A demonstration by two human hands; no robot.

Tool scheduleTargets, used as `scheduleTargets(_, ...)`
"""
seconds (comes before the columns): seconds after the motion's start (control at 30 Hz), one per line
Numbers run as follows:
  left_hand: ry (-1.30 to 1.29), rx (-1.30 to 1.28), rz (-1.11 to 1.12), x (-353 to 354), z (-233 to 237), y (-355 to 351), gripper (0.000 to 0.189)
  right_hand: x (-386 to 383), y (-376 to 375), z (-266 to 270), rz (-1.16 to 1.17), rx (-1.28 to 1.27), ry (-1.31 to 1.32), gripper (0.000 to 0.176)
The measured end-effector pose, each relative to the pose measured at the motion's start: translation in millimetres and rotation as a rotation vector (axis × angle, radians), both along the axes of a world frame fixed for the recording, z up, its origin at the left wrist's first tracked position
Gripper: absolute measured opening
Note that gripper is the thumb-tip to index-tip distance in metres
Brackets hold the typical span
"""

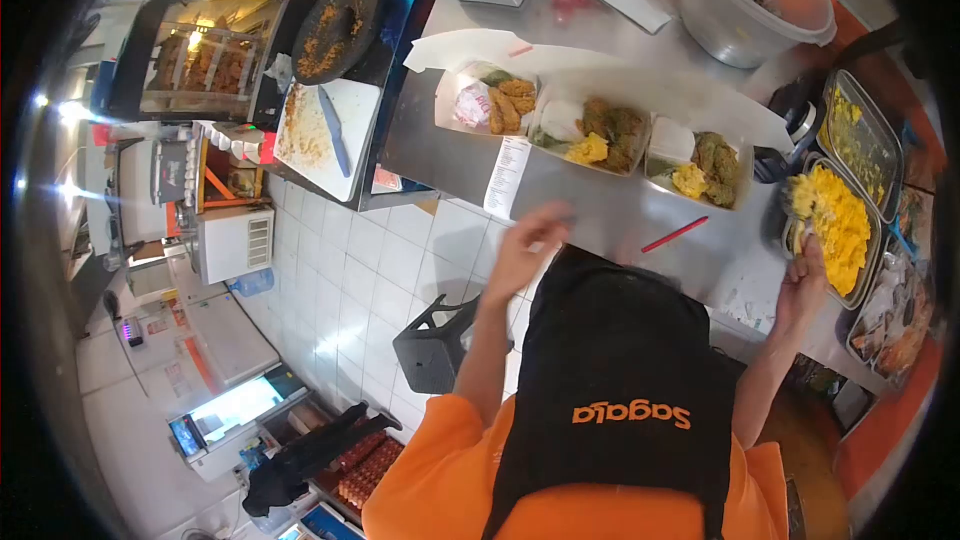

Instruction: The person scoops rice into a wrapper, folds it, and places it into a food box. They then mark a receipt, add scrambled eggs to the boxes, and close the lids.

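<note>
My right hand (pixel 803 275) is closed on the handle of a spoon (pixel 801 232). The spoon's head carries yellow food at the near edge of a tray of yellow scrambled-egg-like food (pixel 840 230). My left hand (pixel 530 245) hangs by the steel counter's front edge, fingers loosely bent and apart, with nothing visible in it. Ahead of it stand open paper boxes: the left box (pixel 488 100) has fried pieces and a paper-wrapped item, the middle box (pixel 592 135) and right box (pixel 700 162) hold a white portion, browned pieces and yellow food.
A printed receipt (pixel 506 177) hangs over the counter edge; a red pen (pixel 675 233) lies near me. Behind the tray is another yellow-smeared tray (pixel 858 135). A clear tub (pixel 757 10) stands far right. Leftward are a knife (pixel 335 130) on a white board and a stone mortar (pixel 338 28).
</note>
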State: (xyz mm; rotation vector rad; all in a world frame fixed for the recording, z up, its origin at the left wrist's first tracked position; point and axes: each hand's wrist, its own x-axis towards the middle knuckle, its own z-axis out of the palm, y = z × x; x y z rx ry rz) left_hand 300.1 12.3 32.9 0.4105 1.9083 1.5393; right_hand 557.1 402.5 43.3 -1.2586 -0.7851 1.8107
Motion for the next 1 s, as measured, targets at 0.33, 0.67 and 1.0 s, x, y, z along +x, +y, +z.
scheduleTargets(0.33,0.974,-0.446,0.143,-209.4,7.8,-50.4,0.063,-241.1,-171.4,20.3,0.647,-0.212,0.069,0.025)
scheduleTargets(0.67,0.77,-0.314,-0.097,-270.5,-35.1,-31.9,0.109,-328.8,-212.2,4.6,0.69,-0.134,0.002,0.03)
scheduleTargets(1.0,0.742,-0.231,-0.039,-269.6,-53.9,-29.4,0.109,-336.5,-233.8,-7.9,0.691,-0.154,0.031,0.035)
